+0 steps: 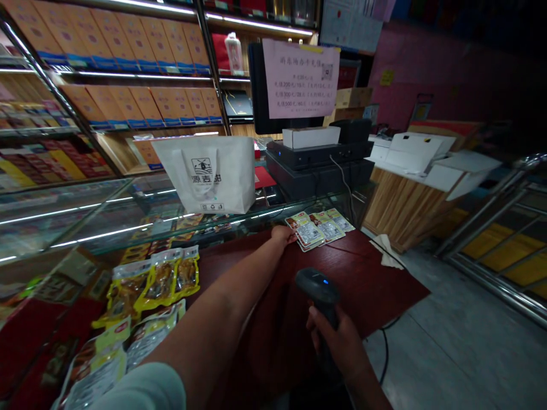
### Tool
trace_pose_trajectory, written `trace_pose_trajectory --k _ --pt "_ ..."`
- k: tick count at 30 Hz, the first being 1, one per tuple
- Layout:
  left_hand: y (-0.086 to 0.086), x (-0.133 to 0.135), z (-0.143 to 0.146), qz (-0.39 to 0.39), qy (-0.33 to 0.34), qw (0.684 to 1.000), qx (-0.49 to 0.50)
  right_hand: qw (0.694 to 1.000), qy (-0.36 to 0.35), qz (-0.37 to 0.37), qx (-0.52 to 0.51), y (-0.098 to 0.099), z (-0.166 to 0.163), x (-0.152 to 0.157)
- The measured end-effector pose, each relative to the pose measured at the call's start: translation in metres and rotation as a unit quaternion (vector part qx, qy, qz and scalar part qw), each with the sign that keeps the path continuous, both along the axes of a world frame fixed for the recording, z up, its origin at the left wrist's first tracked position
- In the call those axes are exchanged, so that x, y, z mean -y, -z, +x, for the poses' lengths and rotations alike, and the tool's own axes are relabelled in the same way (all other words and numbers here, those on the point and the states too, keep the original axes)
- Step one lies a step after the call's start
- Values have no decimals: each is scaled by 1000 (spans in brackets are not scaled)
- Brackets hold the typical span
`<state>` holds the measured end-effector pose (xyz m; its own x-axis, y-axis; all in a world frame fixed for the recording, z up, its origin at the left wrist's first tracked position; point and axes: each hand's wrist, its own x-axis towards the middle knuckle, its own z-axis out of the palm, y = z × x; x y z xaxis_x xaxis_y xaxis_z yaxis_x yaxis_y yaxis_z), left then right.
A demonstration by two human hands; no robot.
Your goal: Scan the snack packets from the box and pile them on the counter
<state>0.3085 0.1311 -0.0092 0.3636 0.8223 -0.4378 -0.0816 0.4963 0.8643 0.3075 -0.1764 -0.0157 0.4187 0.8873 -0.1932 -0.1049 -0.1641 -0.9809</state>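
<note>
My right hand (337, 336) is wrapped round the handle of a dark barcode scanner (318, 285), which has a small blue light on top. Stretched far forward, my left hand (282, 234) has its fingers closed at the left edge of a stack of flat food packets (308, 234). More packets (329, 226) of the same kind lie overlapping to the right. The dark red counter mat (363, 285) is under them. On my left lie yellow-edged vacuum packs of brown food (162, 279), with silver-backed packets (102, 370) nearer to me.
A white carrier bag (213, 176) stands on the glass display case (106, 219). Behind the packets are a black till (316, 171) and a monitor with a pink notice (301, 80). A scanner cable (386, 353) hangs off the right edge. Red boxes (43, 330) sit at far left.
</note>
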Motion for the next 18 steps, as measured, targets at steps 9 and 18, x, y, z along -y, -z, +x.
trace_pose_trajectory --k 9,18 --pt "-13 29 -36 144 35 964 -219 1000 16 3 -6 -1 1 5" --pt "-19 162 -201 416 5 860 -295 1000 -19 -18 1 1 -9 6"
